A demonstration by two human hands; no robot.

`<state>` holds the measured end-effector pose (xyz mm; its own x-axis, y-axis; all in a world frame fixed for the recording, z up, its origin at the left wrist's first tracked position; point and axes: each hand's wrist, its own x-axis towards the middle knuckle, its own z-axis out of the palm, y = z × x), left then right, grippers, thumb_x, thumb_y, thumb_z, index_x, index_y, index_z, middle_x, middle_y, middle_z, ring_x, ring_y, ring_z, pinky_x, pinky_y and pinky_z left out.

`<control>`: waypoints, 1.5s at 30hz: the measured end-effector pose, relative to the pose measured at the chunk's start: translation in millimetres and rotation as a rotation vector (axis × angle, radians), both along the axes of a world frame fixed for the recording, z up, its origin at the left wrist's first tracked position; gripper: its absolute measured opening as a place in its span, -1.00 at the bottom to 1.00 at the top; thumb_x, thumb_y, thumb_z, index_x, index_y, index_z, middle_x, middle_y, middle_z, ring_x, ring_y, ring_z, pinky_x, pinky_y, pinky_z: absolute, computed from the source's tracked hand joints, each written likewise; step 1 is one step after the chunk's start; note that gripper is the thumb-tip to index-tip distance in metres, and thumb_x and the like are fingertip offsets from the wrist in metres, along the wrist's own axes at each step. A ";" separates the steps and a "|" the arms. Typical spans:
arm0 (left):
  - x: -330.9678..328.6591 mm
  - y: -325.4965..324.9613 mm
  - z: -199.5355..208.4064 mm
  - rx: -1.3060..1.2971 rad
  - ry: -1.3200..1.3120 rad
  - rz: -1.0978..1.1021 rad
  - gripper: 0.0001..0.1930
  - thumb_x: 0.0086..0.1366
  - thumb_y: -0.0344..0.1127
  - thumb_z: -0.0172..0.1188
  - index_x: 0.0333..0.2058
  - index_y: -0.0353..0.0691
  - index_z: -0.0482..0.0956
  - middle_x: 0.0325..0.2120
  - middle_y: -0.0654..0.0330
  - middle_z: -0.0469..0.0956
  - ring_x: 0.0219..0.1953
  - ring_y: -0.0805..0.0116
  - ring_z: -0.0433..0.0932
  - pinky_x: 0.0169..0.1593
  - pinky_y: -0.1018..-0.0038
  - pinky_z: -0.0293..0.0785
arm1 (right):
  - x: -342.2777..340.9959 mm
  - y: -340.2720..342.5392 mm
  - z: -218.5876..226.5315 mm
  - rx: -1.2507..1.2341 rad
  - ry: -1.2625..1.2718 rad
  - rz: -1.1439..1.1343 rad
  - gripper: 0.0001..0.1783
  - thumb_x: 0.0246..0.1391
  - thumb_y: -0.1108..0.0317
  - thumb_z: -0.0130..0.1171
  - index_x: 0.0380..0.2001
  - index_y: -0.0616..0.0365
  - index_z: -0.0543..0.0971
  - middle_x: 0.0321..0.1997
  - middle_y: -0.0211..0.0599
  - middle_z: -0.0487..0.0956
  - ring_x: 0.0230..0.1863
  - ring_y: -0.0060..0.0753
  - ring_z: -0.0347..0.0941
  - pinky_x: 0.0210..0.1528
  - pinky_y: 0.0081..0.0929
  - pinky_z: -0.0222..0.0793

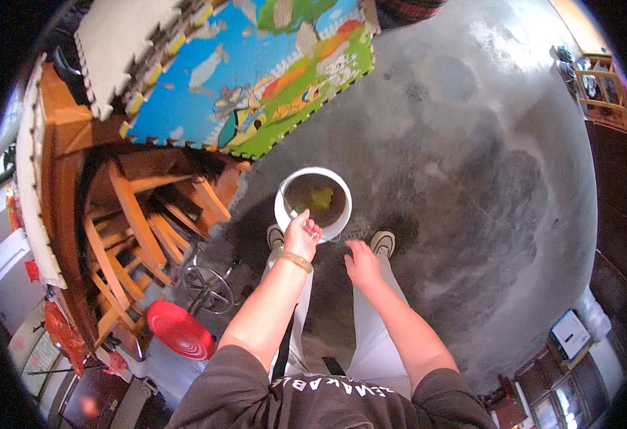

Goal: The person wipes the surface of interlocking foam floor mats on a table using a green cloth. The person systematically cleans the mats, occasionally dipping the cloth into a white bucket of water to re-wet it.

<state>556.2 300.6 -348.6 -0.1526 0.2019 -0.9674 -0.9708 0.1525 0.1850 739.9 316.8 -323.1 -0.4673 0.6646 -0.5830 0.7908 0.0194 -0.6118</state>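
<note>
A white bucket [282,207] stands on the grey floor just ahead of my feet. It holds murky brown water with a yellow-green cloth [321,198] in it. My left hand [302,234] is closed on the bucket's near rim; a bracelet circles that wrist. My right hand [362,263] hangs free just right of the bucket, fingers loosely apart, holding nothing. Both my shoes show on either side of the bucket's near edge.
A red round stool [180,329] with a chrome base stands at my left. Behind it are stacked wooden chairs [136,236] and a wooden table. A colourful foam play mat [256,71] lies farther ahead. Shelves and boxes line the right wall.
</note>
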 end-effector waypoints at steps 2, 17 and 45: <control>2.2 -1.9 33.4 -0.018 0.022 -0.042 -0.82 0.26 -0.25 0.18 -0.45 -0.04 0.35 -0.66 0.36 0.34 -0.58 0.41 0.34 -0.33 0.38 0.34 | 16.2 -1.9 25.6 -0.078 0.002 -0.031 -0.62 0.02 0.42 0.14 -0.04 0.18 0.49 -0.06 -0.09 0.53 -0.03 -0.02 0.48 0.00 -0.18 0.42; 63.7 26.9 332.0 0.090 0.208 -0.336 -0.72 0.31 -0.25 0.14 -0.53 -0.03 0.24 -0.74 0.43 0.17 -0.68 0.52 0.16 -0.54 0.48 0.15 | 101.5 76.7 246.6 -0.227 0.530 -0.193 -0.65 0.10 0.36 0.18 -0.01 0.14 0.53 -0.15 -0.26 0.61 -0.27 -0.45 0.56 -0.14 -0.51 0.47; 161.6 -223.5 456.8 0.345 0.350 0.146 -0.76 0.25 -0.27 0.18 -0.48 0.02 0.25 -0.70 0.48 0.18 -0.68 0.59 0.16 -0.59 0.56 0.07 | 93.6 -36.6 398.8 -0.420 0.555 0.480 -0.67 0.22 0.50 0.03 0.05 0.31 0.43 -0.05 -0.21 0.56 -0.09 -0.45 0.51 0.03 -0.46 0.44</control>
